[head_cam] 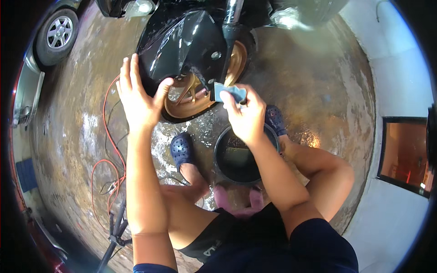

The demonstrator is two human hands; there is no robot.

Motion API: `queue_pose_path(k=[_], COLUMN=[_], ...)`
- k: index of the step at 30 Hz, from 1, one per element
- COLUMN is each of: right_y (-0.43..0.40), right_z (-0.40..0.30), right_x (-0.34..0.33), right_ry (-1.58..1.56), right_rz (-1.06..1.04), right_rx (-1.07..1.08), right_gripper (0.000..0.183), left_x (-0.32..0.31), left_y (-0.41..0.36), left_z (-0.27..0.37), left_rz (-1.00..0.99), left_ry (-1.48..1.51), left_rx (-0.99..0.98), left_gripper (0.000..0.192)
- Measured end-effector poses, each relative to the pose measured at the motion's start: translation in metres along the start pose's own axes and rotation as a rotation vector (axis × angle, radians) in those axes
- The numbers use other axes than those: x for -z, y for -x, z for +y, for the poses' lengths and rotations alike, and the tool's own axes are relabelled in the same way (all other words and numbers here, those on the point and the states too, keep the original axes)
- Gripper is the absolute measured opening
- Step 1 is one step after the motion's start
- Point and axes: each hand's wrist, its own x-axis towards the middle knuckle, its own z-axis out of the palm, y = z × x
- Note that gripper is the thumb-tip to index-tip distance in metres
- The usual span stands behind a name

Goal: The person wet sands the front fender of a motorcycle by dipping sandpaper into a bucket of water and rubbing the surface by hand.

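Observation:
A motorcycle's glossy black front fender (181, 44) stands before me, over a wheel with a gold rim (191, 107) and a black tyre. My left hand (140, 95) lies at the fender's left edge and the tyre, fingers spread, holding nothing. Between the thumb and fingers of my right hand (247, 116) is a folded grey-blue sheet (230, 92), perhaps sandpaper, with a wavy edge. The sheet is close to the lower end of the fork (230, 37); whether it touches is unclear. Below my right hand stands a round black bucket (218, 163) with dark liquid in it.
Red and black cables (105, 119) run over the wet concrete floor (317, 88) at left, near a black stand's legs (117, 235). A pink stool (222, 198) is beneath me. A car wheel (59, 32) is at upper left; a white wall (399, 85) is at right.

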Motion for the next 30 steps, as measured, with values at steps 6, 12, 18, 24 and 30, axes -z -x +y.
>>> queue_pose_path(k=[6, 12, 18, 24, 30], right_y=[-0.095, -0.122, -0.104, -0.090, -0.083], right_z=[-0.011, 0.002, 0.020, 0.032, 0.041], right_x=[-0.014, -0.021, -0.035, -0.032, -0.031], right_ry=[0.210, 0.379, 0.523, 0.569, 0.486], right_rz=[0.036, -0.017, 0.115, 0.067, 0.039], right_rx=[0.623, 0.937, 0.861, 0.827, 0.793], right_gripper=[0.024, 0.027, 0.033, 0.034, 0.033], left_x=[-0.013, -0.015, -0.009, -0.006, -0.007], left_y=[0.001, -0.001, -0.002, -0.016, -0.015], left_z=[-0.029, -0.033, -0.020, -0.006, -0.008], left_rz=[-0.046, -0.003, -0.010, -0.006, -0.058], left_ry=[0.315, 0.363, 0.255, 0.214, 0.294], left_rx=[0.082, 0.076, 0.131, 0.201, 0.219], left_gripper=[0.114, 0.111, 0.108, 0.110, 0.113])
